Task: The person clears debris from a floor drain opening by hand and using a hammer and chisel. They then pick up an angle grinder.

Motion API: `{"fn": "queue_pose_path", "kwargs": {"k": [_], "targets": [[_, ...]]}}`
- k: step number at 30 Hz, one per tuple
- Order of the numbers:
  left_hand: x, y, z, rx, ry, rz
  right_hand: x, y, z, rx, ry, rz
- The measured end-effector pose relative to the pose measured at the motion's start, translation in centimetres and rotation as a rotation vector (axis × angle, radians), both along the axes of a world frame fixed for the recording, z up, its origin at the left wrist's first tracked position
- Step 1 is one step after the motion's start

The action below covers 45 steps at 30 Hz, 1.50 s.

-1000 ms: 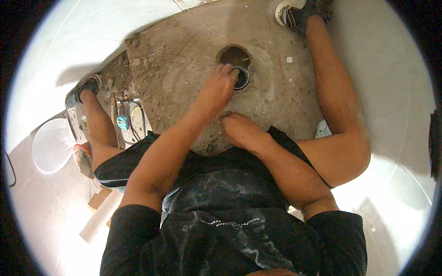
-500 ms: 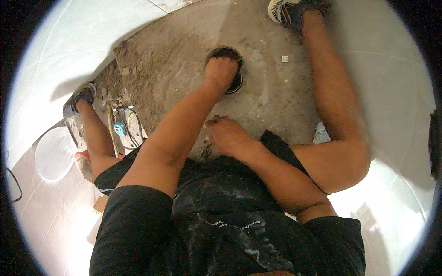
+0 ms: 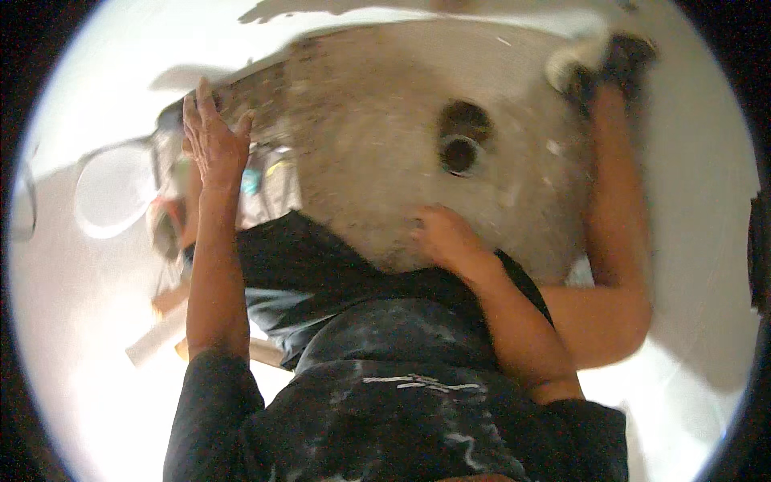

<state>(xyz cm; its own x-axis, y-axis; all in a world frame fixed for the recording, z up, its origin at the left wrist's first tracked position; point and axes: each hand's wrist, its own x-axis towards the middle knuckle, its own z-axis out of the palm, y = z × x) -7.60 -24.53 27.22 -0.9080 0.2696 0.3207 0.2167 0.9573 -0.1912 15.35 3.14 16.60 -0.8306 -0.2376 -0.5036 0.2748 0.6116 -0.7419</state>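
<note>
My left hand (image 3: 217, 140) is raised at the left with its fingers spread and nothing in it. Behind it lie the edge of the rough floor patch and the white surface. My right hand (image 3: 446, 237) hangs low over the bare brown floor (image 3: 361, 145), in front of my shorts. Its fingers are curled; what they hold, if anything, is blurred and cannot be made out. Beyond that hand a dark hole (image 3: 466, 119) opens in the floor, with a round pipe mouth (image 3: 460, 157) with a pale rim at its near side.
A round white translucent thing (image 3: 115, 193) stands at the left. Near my left forearm is a small teal item (image 3: 251, 181), blurred. My shoe (image 3: 574, 72) rests on the floor at the far right. Pale walls curve around the patch.
My left hand has come out of the hole and swung left, its fingers now spread. The view has shifted, so the hole sits farther right. My right hand stays low and curled.
</note>
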Motion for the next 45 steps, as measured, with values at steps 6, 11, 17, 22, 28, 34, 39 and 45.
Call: {"fn": "queue_pose_path", "kwargs": {"k": [6, 11, 17, 22, 28, 34, 39, 45], "targets": [[9.9, -16.5, 3.4, -0.019, -0.346, 0.436, -0.7, -0.5, -0.5, -0.013, -0.083, -0.143], [20.4, -17.9, 1.6, 0.782, -0.130, 0.409, -0.7, -0.4, -3.0, 0.115, 0.115, -0.080], [22.9, -20.9, -1.2, 1.636, 0.076, 0.589, -1.1, 0.3, -3.7, 0.331, 0.130, 0.039], [22.0, -29.7, -12.5, 1.748, -0.101, 0.901, -2.8, -6.3, 3.0, 0.323, -0.049, -0.118], [9.8, -33.2, -18.4, 0.854, -0.069, 0.971, -2.3, -4.1, -2.0, 0.406, 0.215, 0.093], [5.1, -31.6, -18.6, 0.656, -0.262, 1.003, -1.9, -8.0, 3.9, 0.494, 0.103, 0.190], [3.0, -33.9, -19.2, 0.961, -0.366, 1.032, -2.3, -8.6, 4.3, 0.374, 0.066, 0.033], [7.0, -37.1, -17.2, 1.233, -0.417, 0.859, -8.1, -14.0, 10.0, 0.200, 0.320, 0.026]]}}
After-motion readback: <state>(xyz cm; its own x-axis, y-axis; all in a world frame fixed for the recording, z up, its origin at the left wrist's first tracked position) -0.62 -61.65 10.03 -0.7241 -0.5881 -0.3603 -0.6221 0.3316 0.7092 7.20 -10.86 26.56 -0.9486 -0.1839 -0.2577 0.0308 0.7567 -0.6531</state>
